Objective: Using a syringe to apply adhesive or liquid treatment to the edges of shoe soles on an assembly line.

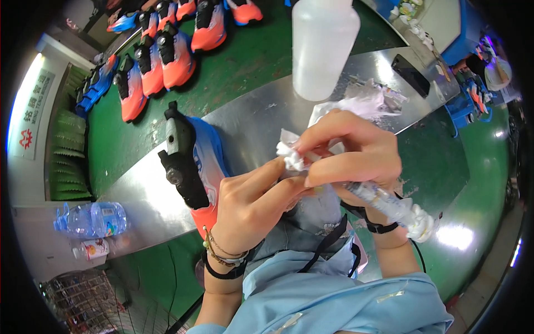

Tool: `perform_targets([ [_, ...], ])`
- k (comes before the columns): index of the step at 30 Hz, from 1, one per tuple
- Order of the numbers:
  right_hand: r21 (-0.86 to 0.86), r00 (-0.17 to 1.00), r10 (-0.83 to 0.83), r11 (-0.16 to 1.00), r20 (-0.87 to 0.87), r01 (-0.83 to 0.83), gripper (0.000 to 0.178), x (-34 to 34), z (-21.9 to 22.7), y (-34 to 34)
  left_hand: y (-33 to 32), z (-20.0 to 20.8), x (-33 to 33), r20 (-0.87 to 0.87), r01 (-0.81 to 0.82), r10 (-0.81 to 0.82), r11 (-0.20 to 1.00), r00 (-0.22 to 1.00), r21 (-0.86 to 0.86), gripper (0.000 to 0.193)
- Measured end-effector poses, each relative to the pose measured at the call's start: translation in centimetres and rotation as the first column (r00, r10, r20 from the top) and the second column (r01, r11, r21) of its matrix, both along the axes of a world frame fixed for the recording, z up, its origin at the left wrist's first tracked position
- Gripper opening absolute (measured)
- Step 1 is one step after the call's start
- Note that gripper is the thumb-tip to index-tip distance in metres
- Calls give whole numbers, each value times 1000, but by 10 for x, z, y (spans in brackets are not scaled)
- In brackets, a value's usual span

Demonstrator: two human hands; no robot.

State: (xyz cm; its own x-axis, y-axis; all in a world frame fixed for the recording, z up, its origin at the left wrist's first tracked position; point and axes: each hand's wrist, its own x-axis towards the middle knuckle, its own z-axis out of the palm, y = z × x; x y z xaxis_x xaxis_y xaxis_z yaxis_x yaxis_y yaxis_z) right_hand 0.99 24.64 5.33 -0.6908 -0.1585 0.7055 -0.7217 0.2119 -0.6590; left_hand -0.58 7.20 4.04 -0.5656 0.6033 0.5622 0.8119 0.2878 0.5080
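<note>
Both my hands are up in front of me, their fingertips meeting at a small crumpled white wad (291, 157) that looks like tissue or cloth. My left hand (250, 203) pinches it from below left. My right hand (359, 150) pinches it from the right. A clear, stick-like piece with a white wrapped end (389, 209) juts out beneath my right hand, seemingly held in its lower fingers. Left of my hands, a blue and orange shoe (208, 145) with a black strap and dial rests on the metal bench (245, 125).
A large white plastic bottle (322, 50) stands on the bench beyond my hands, near crumpled white wrapping (370, 103) and a black phone (411, 75). Several similar shoes (172, 58) sit on the green surface at the back left. Clear bottles (97, 219) lie at the far left.
</note>
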Motion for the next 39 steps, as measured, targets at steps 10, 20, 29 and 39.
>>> perform_targets([
  [10,-150,973,197,973,122,-178,16,-16,3,16,3,-5,-9,325,177,-236,963,916,203,13],
  [20,-575,824,567,672,-6,-467,19,-34,-13,8,-13,-78,5,207,-228,-917,295,-341,928,35],
  [29,-589,932,361,748,-24,-305,20,-17,-8,35,31,-2,17,437,239,-396,897,808,372,10],
  [39,-791,898,-121,434,423,431,17,-70,-55,113,-10,-13,4,311,51,-185,918,932,394,16],
])
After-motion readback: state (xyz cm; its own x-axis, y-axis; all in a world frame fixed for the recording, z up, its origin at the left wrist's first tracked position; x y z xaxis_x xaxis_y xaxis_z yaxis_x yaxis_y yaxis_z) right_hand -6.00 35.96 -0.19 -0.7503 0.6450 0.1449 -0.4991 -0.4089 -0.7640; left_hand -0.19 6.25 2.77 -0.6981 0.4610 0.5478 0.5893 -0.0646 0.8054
